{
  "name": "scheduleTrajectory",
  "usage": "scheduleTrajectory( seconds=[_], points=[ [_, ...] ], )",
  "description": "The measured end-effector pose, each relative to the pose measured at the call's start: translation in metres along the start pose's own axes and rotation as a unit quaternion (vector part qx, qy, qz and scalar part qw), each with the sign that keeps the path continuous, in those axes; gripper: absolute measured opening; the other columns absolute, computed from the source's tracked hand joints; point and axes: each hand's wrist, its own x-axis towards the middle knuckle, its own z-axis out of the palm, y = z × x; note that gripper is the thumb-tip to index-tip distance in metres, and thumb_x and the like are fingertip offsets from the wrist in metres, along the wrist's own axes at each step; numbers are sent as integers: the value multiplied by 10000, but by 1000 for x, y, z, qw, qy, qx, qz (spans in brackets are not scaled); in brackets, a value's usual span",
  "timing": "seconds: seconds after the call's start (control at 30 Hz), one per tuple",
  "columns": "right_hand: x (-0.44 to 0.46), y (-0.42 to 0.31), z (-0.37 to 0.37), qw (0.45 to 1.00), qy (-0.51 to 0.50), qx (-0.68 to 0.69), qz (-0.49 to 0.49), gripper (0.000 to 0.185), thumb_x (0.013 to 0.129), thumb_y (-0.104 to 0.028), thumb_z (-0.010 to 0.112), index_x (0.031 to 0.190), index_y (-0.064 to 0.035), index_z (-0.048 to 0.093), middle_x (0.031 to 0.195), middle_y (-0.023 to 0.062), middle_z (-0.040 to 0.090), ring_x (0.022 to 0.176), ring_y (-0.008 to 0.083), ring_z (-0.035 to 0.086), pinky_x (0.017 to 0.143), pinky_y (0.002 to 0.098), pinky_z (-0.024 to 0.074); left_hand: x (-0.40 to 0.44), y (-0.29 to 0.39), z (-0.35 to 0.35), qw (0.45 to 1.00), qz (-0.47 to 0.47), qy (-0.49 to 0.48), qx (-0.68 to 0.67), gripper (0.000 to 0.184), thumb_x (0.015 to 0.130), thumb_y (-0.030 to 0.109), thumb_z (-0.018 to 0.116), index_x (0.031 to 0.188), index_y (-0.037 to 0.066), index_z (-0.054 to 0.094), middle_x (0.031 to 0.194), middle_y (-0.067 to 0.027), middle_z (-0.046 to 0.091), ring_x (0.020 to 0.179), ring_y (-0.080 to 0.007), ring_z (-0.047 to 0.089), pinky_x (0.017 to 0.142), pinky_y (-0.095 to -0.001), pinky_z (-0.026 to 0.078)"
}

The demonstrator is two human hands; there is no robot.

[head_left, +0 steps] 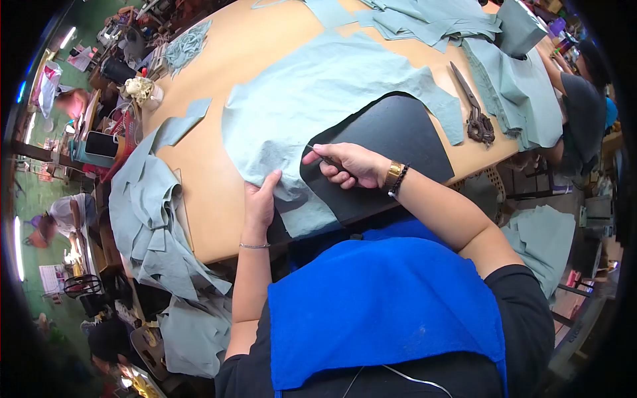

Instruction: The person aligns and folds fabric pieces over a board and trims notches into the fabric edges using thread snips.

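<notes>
A large piece of pale grey-green fabric [292,99] with a curved cut-out lies over the table and partly over a black board [391,142]. Along its near left edge, my left hand [261,202] has the thumb on top, with the fingers hidden beneath the cloth. My right hand [352,164] is closed around a small, thin dark tool [323,158]; its exact kind is hard to make out. The tool's tip is at the fabric's inner curved edge, above the black board. To the right lie large scissors [472,109] with dark-wrapped handles.
Fabric stacks [424,23] and a folded pile [514,89] occupy the far right of the tan table [206,179]. Loose fabric strips [149,212] hang over its left edge. A tangle of cloth cords [186,48] lies at far left. Another person [584,99] is at the right.
</notes>
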Motion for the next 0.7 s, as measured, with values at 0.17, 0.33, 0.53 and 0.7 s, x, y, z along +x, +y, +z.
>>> scheduleTrajectory(
  seconds=[0.17,0.33,0.53,0.7],
  points=[
    [8,-1,-2,999,5,37,-7,379,1053,-396,419,1176,-59,541,690,-56,368,500,22,288,390,159,241,2,-8,-5,1000,-3,-8,-17,488,880,3,660,1339,-12,496,1268,-90,592,1152,-188,573,998,-322,443],
    [11,1,-6,999,-1,34,-3,375,1051,-416,405,1132,-74,540,679,-63,376,502,18,287,393,163,238,1,-6,-5,1000,-7,-13,-6,497,884,6,658,1349,-10,483,1284,-91,579,1166,-191,565,1004,-323,437],
    [7,2,-7,999,-14,29,16,375,1049,-424,405,1109,-79,541,672,-66,381,499,17,293,396,167,233,-1,-5,-2,999,-9,16,-38,491,888,4,648,1350,-7,484,1277,-93,584,1163,-192,567,1007,-322,434],
    [13,1,-6,999,-12,40,3,351,1055,-402,406,1099,-80,539,668,-65,386,499,16,292,394,169,232,0,-6,-4,999,-19,-4,-44,479,887,0,645,1342,-5,493,1276,-93,586,1161,-191,568,1005,-323,433]
  ],
)
